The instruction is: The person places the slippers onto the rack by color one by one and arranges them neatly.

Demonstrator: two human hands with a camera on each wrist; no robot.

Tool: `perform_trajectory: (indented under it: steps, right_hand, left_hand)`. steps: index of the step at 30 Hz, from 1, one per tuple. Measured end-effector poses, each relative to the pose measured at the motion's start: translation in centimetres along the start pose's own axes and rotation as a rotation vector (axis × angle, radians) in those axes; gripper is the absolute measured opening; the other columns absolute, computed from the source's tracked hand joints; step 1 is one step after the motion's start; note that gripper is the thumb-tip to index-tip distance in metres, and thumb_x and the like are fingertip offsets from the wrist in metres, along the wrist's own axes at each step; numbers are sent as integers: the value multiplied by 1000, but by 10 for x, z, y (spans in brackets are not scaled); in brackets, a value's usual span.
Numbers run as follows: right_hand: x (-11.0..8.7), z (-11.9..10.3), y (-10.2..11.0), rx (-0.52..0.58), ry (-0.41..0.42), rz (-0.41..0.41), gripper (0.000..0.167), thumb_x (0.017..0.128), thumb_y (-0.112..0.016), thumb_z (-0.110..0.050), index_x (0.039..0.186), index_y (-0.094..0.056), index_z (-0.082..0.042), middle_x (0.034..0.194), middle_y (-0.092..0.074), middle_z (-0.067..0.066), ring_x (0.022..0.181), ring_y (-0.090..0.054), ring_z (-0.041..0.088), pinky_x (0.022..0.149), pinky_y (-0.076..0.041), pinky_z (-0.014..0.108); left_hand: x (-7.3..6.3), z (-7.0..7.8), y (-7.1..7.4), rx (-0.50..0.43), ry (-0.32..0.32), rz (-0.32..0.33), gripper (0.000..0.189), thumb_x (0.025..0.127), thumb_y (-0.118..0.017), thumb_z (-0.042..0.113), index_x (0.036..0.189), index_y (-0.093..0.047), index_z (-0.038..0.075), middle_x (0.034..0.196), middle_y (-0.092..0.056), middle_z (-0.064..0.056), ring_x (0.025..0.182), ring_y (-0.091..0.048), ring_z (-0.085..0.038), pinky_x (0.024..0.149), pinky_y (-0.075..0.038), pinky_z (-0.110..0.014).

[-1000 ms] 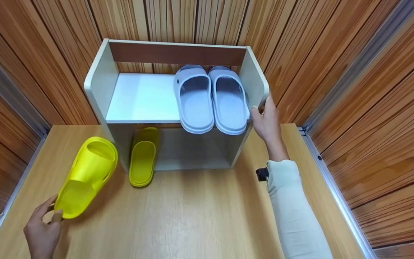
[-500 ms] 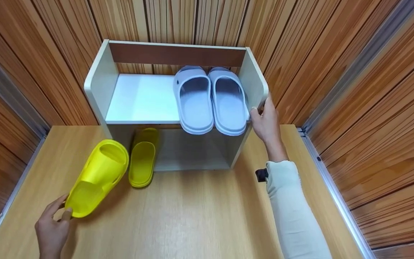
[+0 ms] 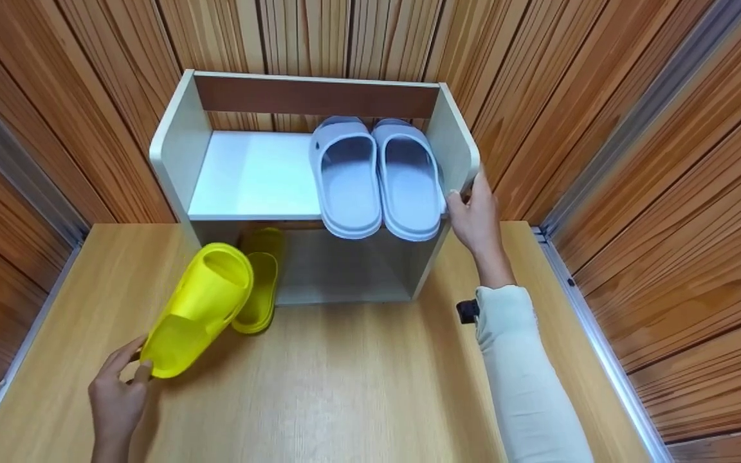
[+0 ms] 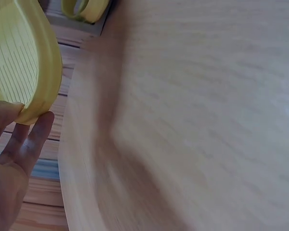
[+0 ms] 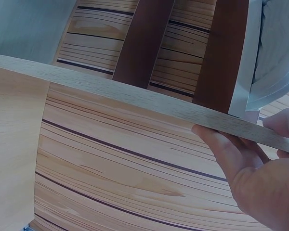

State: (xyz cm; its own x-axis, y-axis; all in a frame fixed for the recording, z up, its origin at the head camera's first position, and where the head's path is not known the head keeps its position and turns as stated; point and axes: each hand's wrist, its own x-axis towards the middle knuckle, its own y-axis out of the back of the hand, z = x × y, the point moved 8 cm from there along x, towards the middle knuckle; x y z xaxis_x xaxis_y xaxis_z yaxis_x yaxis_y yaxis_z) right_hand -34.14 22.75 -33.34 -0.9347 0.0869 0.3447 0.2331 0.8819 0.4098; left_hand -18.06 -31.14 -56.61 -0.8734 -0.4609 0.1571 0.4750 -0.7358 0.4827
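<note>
My left hand (image 3: pixel 118 392) pinches a yellow slipper (image 3: pixel 198 308) by its heel, with the thumb on the insole side and fingers beneath, as the left wrist view shows too. The slipper is off the floor, its toe tilted toward the rack. Behind it a second yellow slipper (image 3: pixel 261 289) sits at the left of the lower level, heel sticking out in front and partly covered. My right hand (image 3: pixel 476 218) grips the right side panel (image 5: pixel 173 108) of the white shoe rack (image 3: pixel 174 148). On the upper shelf, a pair of light grey-blue slippers (image 3: pixel 350 186) stands at the right.
White board (image 3: pixel 255 173) shows on the upper shelf left of the grey-blue pair. A light wood floor (image 3: pixel 345 373) spreads before the rack. Wood-panelled walls (image 3: pixel 306 38) enclose the back and both sides, with metal edging (image 3: pixel 602 366) along the floor at right.
My left hand has carried the yellow slipper rightward and slightly up, so that it now overlaps the other yellow slipper in the head view. The right hand stays on the rack's side.
</note>
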Motion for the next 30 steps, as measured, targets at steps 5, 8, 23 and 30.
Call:
perform_trajectory:
  steps: [5, 8, 23, 30]
  right_hand:
    - [1, 0, -1, -11, -14, 0, 61, 103, -49, -3, 159, -27, -9, 157, -39, 17, 141, -42, 35, 109, -39, 53]
    - [1, 1, -2, -22, -30, -1, 59, 103, -49, -4, 158, -27, -9, 157, -40, 16, 141, -43, 35, 109, -40, 52]
    - [1, 1, 1, -32, -17, 6, 59, 102, -49, -3, 157, -29, -5, 155, -41, 19, 139, -44, 37, 109, -39, 53]
    - [0, 2, 2, -35, -23, 6, 59, 102, -49, -3, 157, -29, -7, 156, -41, 18, 139, -44, 36, 109, -40, 52]
  left_hand:
    - [-2, 4, -11, 22, -21, -33, 49, 90, -62, -16, 136, -63, 1, 132, -61, -15, 101, -51, -1, 65, -47, -5]
    - [-2, 7, -16, 24, -22, -51, 49, 91, -62, -15, 137, -62, 0, 133, -60, -17, 104, -53, -8, 66, -46, -4]
    - [-3, 30, -49, -49, -64, -120, 48, 92, -58, -15, 139, -59, -2, 134, -58, -20, 112, -57, -31, 68, -44, -3]
    - [-3, 40, -63, -52, -23, -177, 51, 94, -57, -13, 143, -54, -2, 139, -54, -21, 117, -55, -35, 71, -43, -3]
